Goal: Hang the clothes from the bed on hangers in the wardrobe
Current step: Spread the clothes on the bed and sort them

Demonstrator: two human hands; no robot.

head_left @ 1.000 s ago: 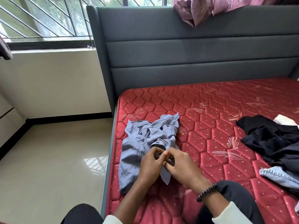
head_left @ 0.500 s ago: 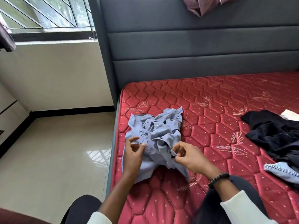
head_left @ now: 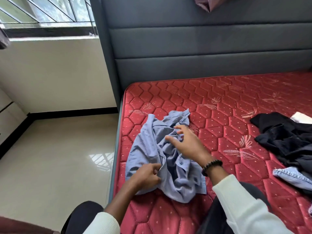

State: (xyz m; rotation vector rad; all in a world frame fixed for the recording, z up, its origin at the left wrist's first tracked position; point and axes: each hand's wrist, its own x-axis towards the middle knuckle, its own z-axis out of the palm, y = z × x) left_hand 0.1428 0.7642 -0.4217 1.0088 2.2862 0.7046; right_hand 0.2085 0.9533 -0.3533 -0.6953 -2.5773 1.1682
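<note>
The left hand [head_left: 146, 176] pinches a fold of the blue shirt [head_left: 162, 157] between curled fingers and thumb, at the shirt's near left part where the buttoned front edge runs. The right hand [head_left: 187, 143] is spread open above the middle of the same shirt, fingers straight and apart, holding nothing; whether the fingertips touch the cloth cannot be told. A dark beaded bracelet [head_left: 211, 166] sits on the right wrist, and both forearms wear white ribbed sleeves [head_left: 243, 205]. The shirt is a pale grey-blue button-up, crumpled into a loose heap with deep folds; a row of small buttons shows along the placket near its centre, and the collar, with one button, points toward the headboard. It lies on the red quilted mattress [head_left: 219, 119] near the left edge, closer to the near side than to the headboard, with its left side almost at the mattress border. Well apart, toward the right edge of the mattress, lies a heap of black clothes [head_left: 285, 137] with a white piece [head_left: 301, 117] at its far side, and a bit of light blue denim [head_left: 292, 176] just beside it on the near side. The grey padded headboard [head_left: 202, 48] stands along the far edge, with a purple cloth [head_left: 207, 3] hanging over its top. Left of the bed are a glossy tiled floor [head_left: 55, 157], a cream wall and a barred window [head_left: 50, 10].
</note>
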